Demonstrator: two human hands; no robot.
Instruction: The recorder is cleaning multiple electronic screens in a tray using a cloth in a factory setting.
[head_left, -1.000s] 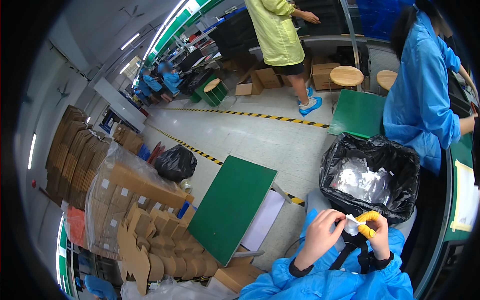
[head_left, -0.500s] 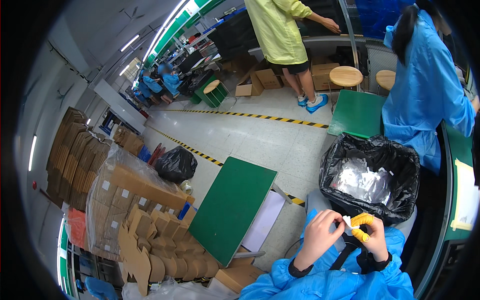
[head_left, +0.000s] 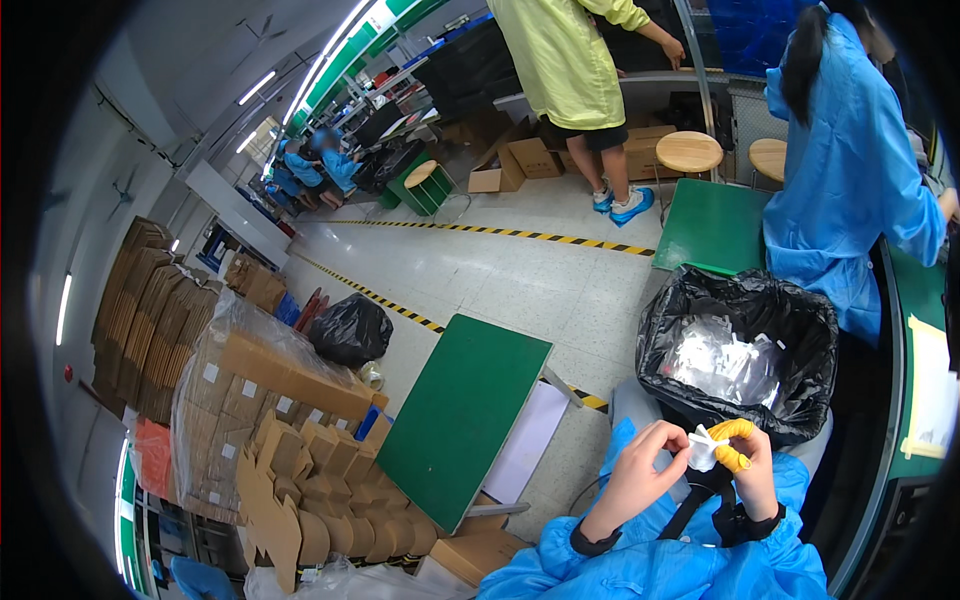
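Observation:
Between my hands, low in the right half of the head view, is a small white piece [head_left: 702,450] with thin arms sticking out; its exact kind is too small to tell. My right hand [head_left: 752,468], with yellow covers on the thumb and a finger, pinches it from the right. The thumb and forefinger of my left hand [head_left: 648,468] close together at its left edge. Just beyond my hands stands a bin lined with a black bag [head_left: 655,345], with many clear and white plastic pieces [head_left: 722,355] inside.
A green-topped table [head_left: 465,400] stands left of me, beside cardboard pieces [head_left: 330,490] and wrapped boxes [head_left: 235,410]. Another green surface [head_left: 710,225] lies beyond the bin. A person in blue [head_left: 840,190] works at right; one in yellow [head_left: 560,70] stands farther off. A workbench [head_left: 920,470] edges my right.
The white piece has turned and shows more of itself between my fingers. My hands stay nearly in place. The person in yellow has lowered an arm slightly.

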